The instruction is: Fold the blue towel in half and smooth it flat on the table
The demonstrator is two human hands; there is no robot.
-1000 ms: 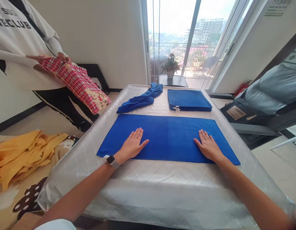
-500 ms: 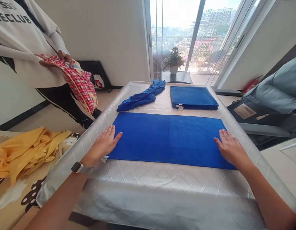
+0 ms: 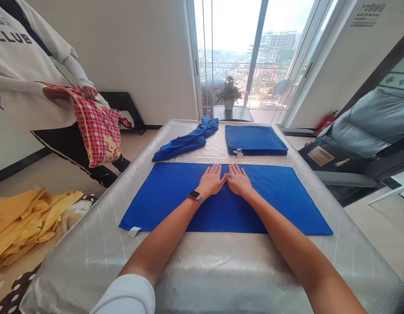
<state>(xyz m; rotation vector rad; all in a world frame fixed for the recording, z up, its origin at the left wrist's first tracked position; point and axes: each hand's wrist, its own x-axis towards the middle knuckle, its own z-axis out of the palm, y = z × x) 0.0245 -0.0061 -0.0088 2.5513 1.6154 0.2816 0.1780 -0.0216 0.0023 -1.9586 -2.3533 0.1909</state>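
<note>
A pale wall (image 3: 139,52) and a sliding glass door (image 3: 256,52) closed off the far side of the room, with a balcony and buildings beyond the panes. The table (image 3: 221,261), under a silvery quilted cover, filled the middle. A grey padded chair (image 3: 371,117) stood to its right. On the left, a person in a white top (image 3: 35,83) held a red checked cloth (image 3: 99,126), and yellow fabric (image 3: 28,222) lay heaped nearer the front.

Across the table, its long side toward the wearer, a blue cloth (image 3: 169,192) lay spread flat. Behind it were a neat folded blue stack (image 3: 256,138) on the right and a twisted blue cloth (image 3: 188,141) on the left. A potted plant (image 3: 230,93) stood beyond the table's far edge.

Both forearms reached inward. The left hand (image 3: 211,181) and right hand (image 3: 239,180) rested palm down near the blue cloth's far edge, fingers extended, thumbs meeting, released. A watch (image 3: 194,195) circled the left wrist; a white tag (image 3: 134,231) showed at the cloth's near left corner.
</note>
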